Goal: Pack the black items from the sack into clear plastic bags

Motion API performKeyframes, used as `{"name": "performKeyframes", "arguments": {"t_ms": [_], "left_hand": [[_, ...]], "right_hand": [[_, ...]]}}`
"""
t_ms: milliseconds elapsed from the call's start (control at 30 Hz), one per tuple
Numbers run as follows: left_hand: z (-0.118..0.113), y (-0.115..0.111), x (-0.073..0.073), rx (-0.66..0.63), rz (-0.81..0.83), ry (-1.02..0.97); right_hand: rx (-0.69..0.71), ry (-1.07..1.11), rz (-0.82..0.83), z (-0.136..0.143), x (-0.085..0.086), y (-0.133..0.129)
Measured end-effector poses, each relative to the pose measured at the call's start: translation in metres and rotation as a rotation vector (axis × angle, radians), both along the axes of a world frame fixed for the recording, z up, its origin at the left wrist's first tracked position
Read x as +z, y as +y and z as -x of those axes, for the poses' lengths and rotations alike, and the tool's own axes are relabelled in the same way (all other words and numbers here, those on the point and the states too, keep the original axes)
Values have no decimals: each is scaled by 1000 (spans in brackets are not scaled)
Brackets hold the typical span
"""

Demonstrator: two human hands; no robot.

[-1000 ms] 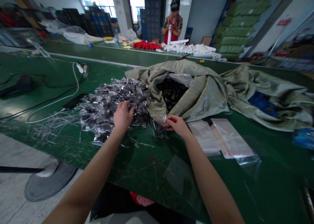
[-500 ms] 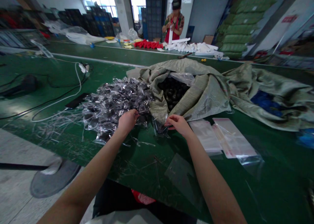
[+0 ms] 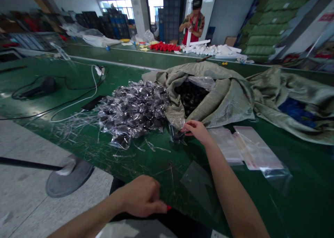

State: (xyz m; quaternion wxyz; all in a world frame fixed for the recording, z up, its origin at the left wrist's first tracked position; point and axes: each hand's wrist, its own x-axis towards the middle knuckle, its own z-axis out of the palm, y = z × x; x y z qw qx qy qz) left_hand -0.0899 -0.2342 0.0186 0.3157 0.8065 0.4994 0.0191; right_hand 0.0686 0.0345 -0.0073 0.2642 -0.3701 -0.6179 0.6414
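Note:
My left hand (image 3: 144, 196) is closed low over the table's near edge by my lap; a small bit of red shows at its thumb, and what it holds, if anything, is hidden. The fingers of my right hand (image 3: 194, 129) pinch the edge of a clear bag (image 3: 176, 133) with a dark item inside. Left of that bag lies a heap of dark items in clear wrappers (image 3: 133, 109). Behind my right hand, an open woven sack (image 3: 219, 102) shows black round pieces (image 3: 191, 96) inside. Flat clear bags (image 3: 255, 147) lie right of my right forearm.
Loose clear strips (image 3: 70, 128), a black phone-like slab (image 3: 92, 103) and cables (image 3: 95, 81) lie left. Another sack (image 3: 300, 98) with blue material is at right. Across the table, a person (image 3: 194, 24) stands behind red and white pieces.
My left hand has drawn back from the wrapped heap to the table's near edge. My right hand stays at the clear bag. The view has shifted slightly left.

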Motion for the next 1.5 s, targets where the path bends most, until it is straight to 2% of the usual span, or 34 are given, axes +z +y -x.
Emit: {"name": "performKeyframes", "arguments": {"t_ms": [67, 167, 233, 400, 533, 667, 833, 1233, 1367, 1500], "left_hand": [[-13, -9, -7, 46, -25, 102], [-20, 1, -13, 133, -94, 150], [-16, 19, -12, 226, -182, 125], [7, 80, -3, 576, -477, 100], [16, 121, 6, 707, -624, 128], [13, 146, 9, 661, -692, 204], [8, 160, 8, 593, -683, 324], [8, 165, 14, 494, -720, 417], [8, 165, 11, 426, -729, 460], [9, 167, 6, 414, -750, 445]], "right_hand": [[5, -1, -18, 0, 2, -1], [24, 1, -57, 1, 5, -4], [53, 4, -94, 2, 7, -6], [81, -2, -163, 5, 10, -10], [99, -22, -176, 8, 13, -13], [85, -26, -178, 11, 14, -16], [91, -32, -203, 12, 15, -18], [112, -77, -365, 15, 18, -23], [124, -85, -439, 15, 14, -20], [111, -118, -529, 15, 11, -18]]}}
